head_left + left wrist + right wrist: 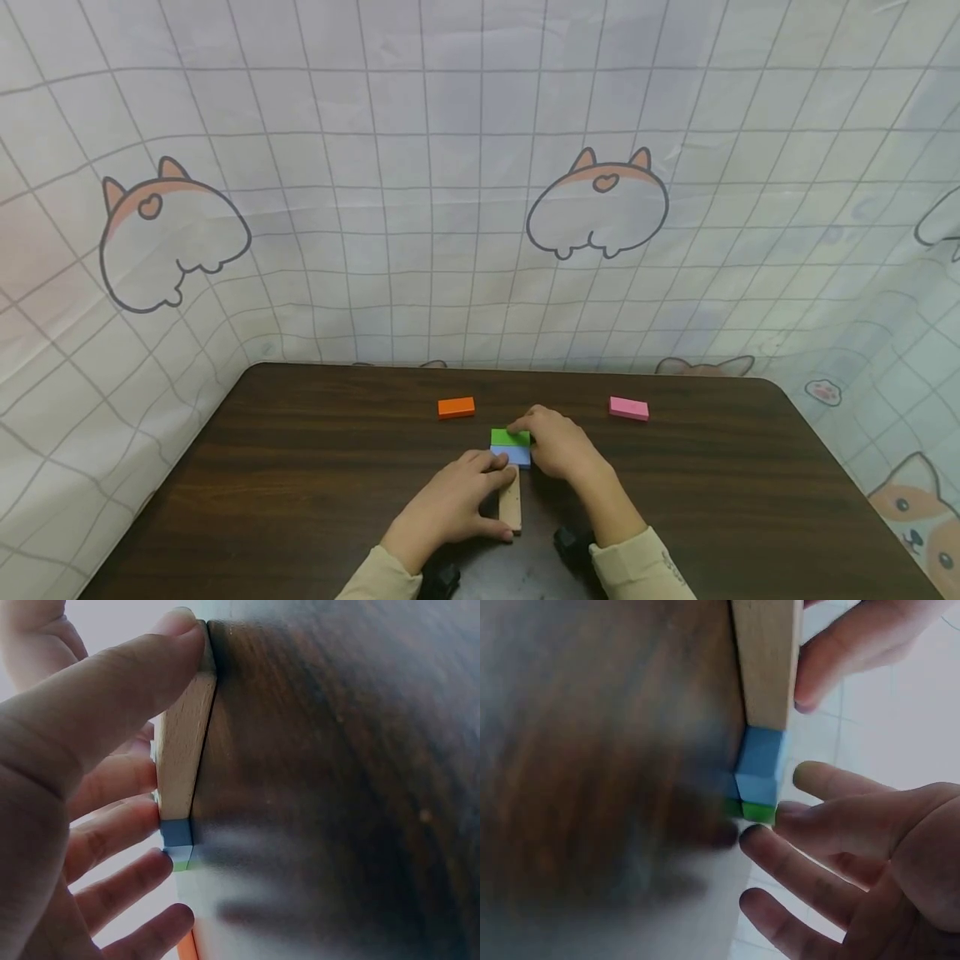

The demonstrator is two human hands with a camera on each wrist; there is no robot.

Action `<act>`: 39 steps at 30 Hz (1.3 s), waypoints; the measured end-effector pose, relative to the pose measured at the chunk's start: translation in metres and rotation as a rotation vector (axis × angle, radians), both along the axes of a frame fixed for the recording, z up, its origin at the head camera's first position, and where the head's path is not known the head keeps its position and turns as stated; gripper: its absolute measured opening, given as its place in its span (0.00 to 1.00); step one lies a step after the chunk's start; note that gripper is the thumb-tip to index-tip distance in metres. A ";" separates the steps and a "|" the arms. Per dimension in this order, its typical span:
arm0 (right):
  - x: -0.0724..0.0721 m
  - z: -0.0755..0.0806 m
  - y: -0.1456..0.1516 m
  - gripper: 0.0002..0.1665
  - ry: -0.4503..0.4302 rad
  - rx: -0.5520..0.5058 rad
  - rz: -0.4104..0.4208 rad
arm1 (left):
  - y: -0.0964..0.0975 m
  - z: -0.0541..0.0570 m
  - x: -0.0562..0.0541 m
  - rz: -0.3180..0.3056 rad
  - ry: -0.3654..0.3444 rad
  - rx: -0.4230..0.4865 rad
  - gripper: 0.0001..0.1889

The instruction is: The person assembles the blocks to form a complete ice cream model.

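Observation:
A plain wooden block [510, 504] lies lengthwise on the dark table, its far end against a blue block [512, 456]. Directly behind the blue one lies a green block [505, 436], side by side with it. My left hand [457, 500] holds the wooden block by its ends, thumb [176, 660] on the near end and fingers by the blue block. My right hand [558, 442] reaches in from the right. Its fingers are extended, and fingertips [791, 814] touch the green block's end.
An orange block [456, 407] lies behind the green one, slightly left. A pink block [628, 408] sits farther right near the table's back edge. Behind the table [300, 467] hangs a white grid-patterned cloth [390, 208] with cartoon animals.

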State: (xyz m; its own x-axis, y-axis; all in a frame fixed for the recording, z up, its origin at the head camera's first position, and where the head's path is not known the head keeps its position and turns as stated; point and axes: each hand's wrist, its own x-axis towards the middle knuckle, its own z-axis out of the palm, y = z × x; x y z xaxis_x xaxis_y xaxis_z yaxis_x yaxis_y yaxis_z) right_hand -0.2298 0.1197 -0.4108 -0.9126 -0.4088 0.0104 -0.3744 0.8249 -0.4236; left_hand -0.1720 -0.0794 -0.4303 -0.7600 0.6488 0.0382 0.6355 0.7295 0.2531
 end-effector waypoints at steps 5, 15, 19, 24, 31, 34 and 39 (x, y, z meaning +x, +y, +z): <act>-0.001 0.006 0.008 0.23 0.006 -0.058 -0.008 | -0.001 -0.001 0.000 0.002 0.010 0.000 0.42; 0.007 0.014 0.005 0.19 0.037 -0.062 0.074 | -0.001 0.003 -0.001 0.005 0.004 -0.012 0.41; 0.015 0.007 0.001 0.18 0.038 -0.037 0.111 | -0.001 0.003 0.000 0.002 -0.008 -0.007 0.42; 0.017 0.004 0.001 0.17 0.033 -0.026 0.114 | -0.001 0.003 0.000 0.006 -0.017 -0.007 0.43; 0.016 0.004 0.003 0.16 0.016 -0.036 0.152 | 0.000 0.002 0.000 0.015 -0.015 -0.003 0.42; 0.016 0.002 0.003 0.15 0.032 -0.026 0.150 | 0.001 0.000 0.000 0.023 -0.020 0.028 0.41; 0.017 -0.001 0.002 0.15 0.067 0.019 0.169 | 0.000 -0.003 -0.003 0.038 -0.038 0.086 0.36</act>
